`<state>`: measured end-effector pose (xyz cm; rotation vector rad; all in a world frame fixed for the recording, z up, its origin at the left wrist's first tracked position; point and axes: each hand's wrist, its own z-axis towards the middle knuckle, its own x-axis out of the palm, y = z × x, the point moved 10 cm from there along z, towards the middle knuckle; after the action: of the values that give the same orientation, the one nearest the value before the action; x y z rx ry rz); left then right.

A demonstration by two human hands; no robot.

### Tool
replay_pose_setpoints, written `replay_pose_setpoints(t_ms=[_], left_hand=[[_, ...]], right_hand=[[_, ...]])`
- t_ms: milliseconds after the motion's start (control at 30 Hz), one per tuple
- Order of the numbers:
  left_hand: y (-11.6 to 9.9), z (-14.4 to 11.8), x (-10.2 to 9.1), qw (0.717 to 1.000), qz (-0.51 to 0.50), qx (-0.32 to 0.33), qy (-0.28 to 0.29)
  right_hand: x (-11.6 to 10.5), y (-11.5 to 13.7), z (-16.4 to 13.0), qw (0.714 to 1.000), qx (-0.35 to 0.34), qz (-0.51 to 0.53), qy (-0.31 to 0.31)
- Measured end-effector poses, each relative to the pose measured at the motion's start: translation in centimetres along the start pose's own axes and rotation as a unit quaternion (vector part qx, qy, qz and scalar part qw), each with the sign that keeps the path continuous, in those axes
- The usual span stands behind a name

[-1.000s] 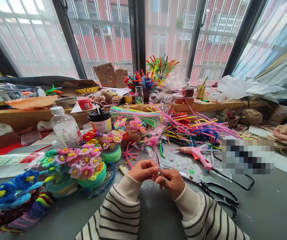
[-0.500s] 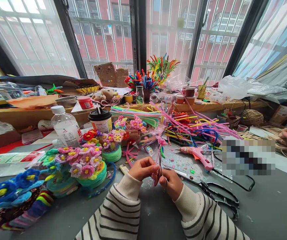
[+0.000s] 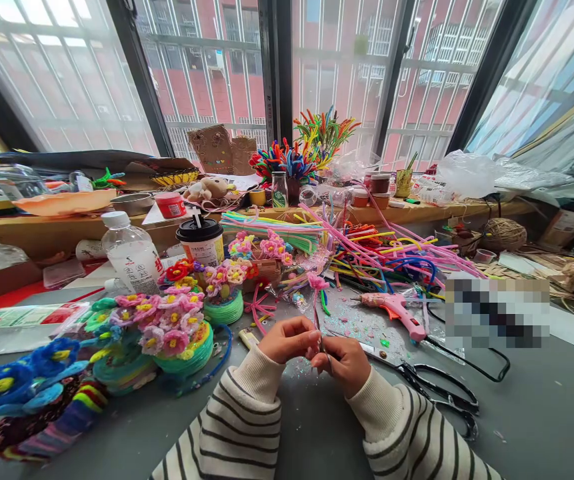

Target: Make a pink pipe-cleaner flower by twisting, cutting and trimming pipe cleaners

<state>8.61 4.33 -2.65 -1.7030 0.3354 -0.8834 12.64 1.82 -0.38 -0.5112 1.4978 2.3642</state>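
fingers pinched shut, pink flower stem

Both hands around pink flower stem

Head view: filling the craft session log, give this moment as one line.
left hand: pinches flower stem | right hand: pinches flower stem | scissors: idle on table

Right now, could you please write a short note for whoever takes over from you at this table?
Left hand and right hand both pinch the thin stem of a small pink flower, held upright above the grey table.
Glue gun and scissors lie to the right, apart from the hands.
Done: flower baskets stand to the left.
Left: the stem is in hand, not set down; loose pipe cleaners lie behind.
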Motion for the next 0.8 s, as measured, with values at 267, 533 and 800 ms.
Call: replay_pose_setpoints(t_ms=[267,533,800], left_hand=[[-0.3,-0.1,0.5,1.0,0.016,0.012,0.023],[-0.1,0.0,0.2,1.0,0.005,0.013,0.019],[0.1,-0.1,1.1,0.997,0.046,0.013,0.06]], right_hand=[[0.7,0.5,-0.2,0.998,-0.027,0.043,0.03],[0.6,0.2,-0.2,0.998,-0.007,0.058,0.025],[0.5,0.5,-0.3,0.993,-0.029,0.109,0.026]])
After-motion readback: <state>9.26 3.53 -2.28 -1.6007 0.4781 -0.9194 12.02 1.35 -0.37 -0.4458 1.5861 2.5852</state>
